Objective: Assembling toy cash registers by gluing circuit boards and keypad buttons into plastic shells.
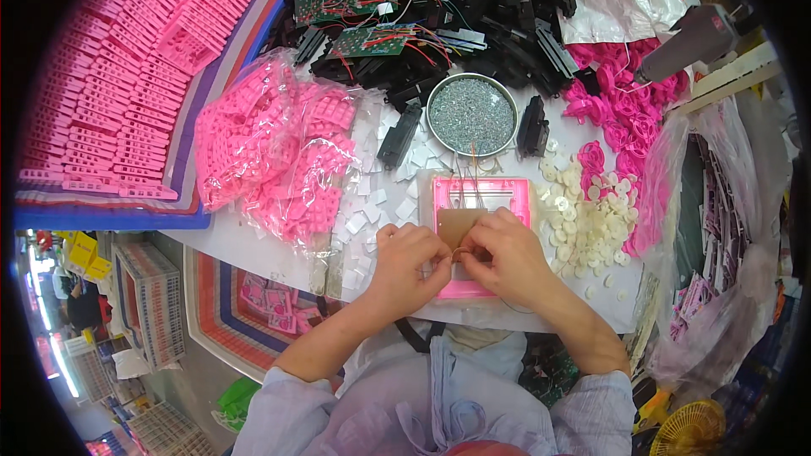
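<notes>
A pink plastic housing (522, 194) lies in front of me at the table's near edge. A brown board (460, 219) rests over its middle, and thin wires (470, 171) run up past its far side. My left hand (414, 263) and my right hand (507, 257) meet over the near half of the housing. Thumb and forefinger of each are pinched together, closed on what looks like a thin wire (459, 253) between them. The fingers hide much of the wire and the housing's lower part.
Beyond the housing stands a round tin of small screws (470, 114) between black plastic parts (400, 137). White square pieces (363, 218) lie left, cream round pieces (583, 219) right. Bagged pink parts (274, 148), circuit boards (372, 40), pink cords (625, 110) and a grey power screwdriver (693, 40) surround them.
</notes>
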